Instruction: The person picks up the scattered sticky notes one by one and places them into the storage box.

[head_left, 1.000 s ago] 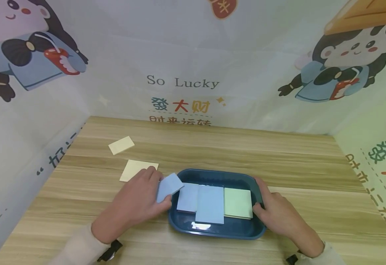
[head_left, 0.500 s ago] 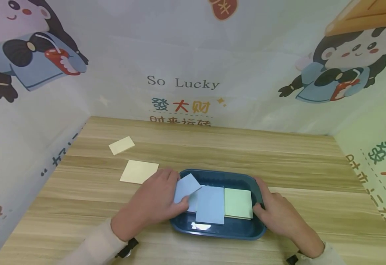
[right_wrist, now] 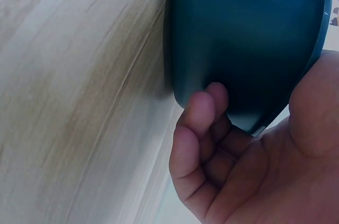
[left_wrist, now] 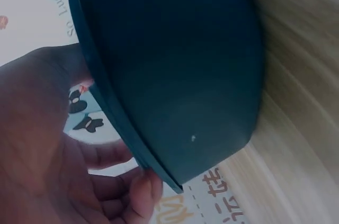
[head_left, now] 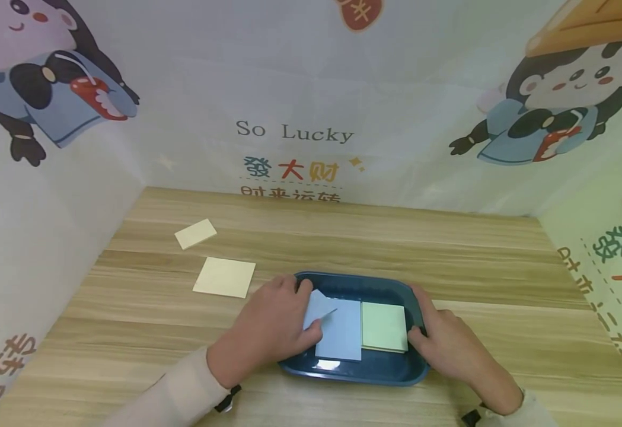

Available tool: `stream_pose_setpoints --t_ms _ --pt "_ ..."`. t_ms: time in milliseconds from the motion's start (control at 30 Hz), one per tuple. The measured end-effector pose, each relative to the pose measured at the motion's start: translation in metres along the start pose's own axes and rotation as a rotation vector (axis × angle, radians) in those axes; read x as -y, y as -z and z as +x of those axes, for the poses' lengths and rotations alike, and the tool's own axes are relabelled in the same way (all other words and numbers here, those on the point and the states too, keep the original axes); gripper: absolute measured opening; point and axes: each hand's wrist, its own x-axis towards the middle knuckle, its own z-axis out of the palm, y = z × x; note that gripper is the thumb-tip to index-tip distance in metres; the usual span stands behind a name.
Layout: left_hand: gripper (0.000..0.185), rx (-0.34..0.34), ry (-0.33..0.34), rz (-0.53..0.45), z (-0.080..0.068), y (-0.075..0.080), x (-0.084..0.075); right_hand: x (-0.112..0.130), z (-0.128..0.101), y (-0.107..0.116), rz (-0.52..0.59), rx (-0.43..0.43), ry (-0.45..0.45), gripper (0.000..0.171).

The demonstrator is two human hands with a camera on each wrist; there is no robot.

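1. The left hand (head_left: 270,323) reaches over the left rim of a dark teal plastic tray (head_left: 391,372), thumb and fingers pinched on a small blue sticky-note pad (head_left: 317,304) that it holds tilted, low over the tray's left half.
2. In the left wrist view the left hand's fingers (left_wrist: 140,192) curl under the tray's rim from outside; how firmly they pinch the pad cannot be told from there, since the tray wall hides it.
3. Inside the tray a larger blue pad (head_left: 343,332) lies flat in the middle, and a pale green pad (head_left: 384,327) lies flat just beside it on the right, their edges touching.
4. The right hand (head_left: 452,347) grips the tray's right end: thumb over the rim beside the green pad, fingers (right_wrist: 198,113) curled together against the outer wall.
5. The tray sits on a wooden tabletop (head_left: 481,267).
6. Two pale yellow pads lie on the table, well to the left of the tray: a square one (head_left: 225,277) nearer, a smaller one (head_left: 195,233) farther back.
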Motion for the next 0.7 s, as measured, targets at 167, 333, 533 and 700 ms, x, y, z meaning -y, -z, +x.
stream_pose_setpoints --t_ms 167,333,533,700 --pt "0.040 -0.023 -0.045 0.119 0.004 -0.002 -0.005 0.000 0.000 0.001 0.000 -0.003 0.003 0.076" --pt "0.039 0.039 -0.005 0.135 0.009 0.000 -0.013 0.000 0.000 0.001 0.002 -0.007 0.014 0.075" --pt "0.045 0.184 0.033 0.248 0.017 0.001 -0.024 -0.001 0.000 0.001 0.001 -0.004 0.016 0.075" --pt "0.058 0.253 0.016 0.350 0.021 -0.006 -0.030 -0.002 0.000 0.000 0.000 -0.003 0.019 0.075"
